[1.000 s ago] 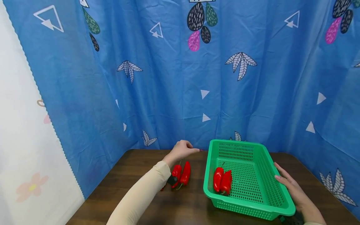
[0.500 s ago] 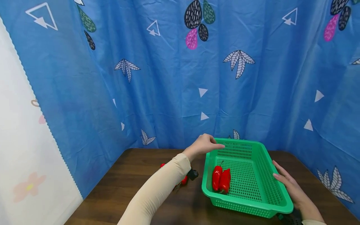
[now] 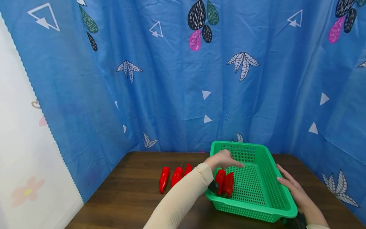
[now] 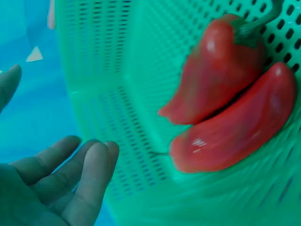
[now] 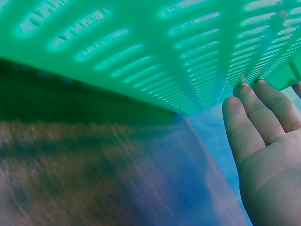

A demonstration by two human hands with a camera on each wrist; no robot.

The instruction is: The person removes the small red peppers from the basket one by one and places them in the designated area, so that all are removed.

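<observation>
My left hand [image 3: 225, 159] hovers over the left part of a green plastic basket [image 3: 274, 208]. Its fingers are loosely bent and the thumb stands apart, with nothing between them in the left wrist view. Two red peppers lie side by side in the basket, below the wrist: one pepper [image 4: 235, 125] is slimmer, the other pepper [image 4: 221, 61] broader with a green stem. Against the basket's right outer wall, my right hand [image 3: 297, 194] rests with fairly straight fingers [image 5: 256, 108] touching the perforated side, its thumb near the rim.
Left of the basket, several red peppers lie on the dark wooden table [image 3: 128, 190]: one pepper [image 3: 164, 179] at the left, another pepper [image 3: 176, 176] beside it, and a further pepper [image 3: 187, 169] partly behind the left sleeve. A blue patterned curtain [image 3: 171, 95] hangs behind.
My left hand has moved right from above the loose peppers to over the basket, and has lowered. The table peppers show more again. My right hand stays at the basket's side.
</observation>
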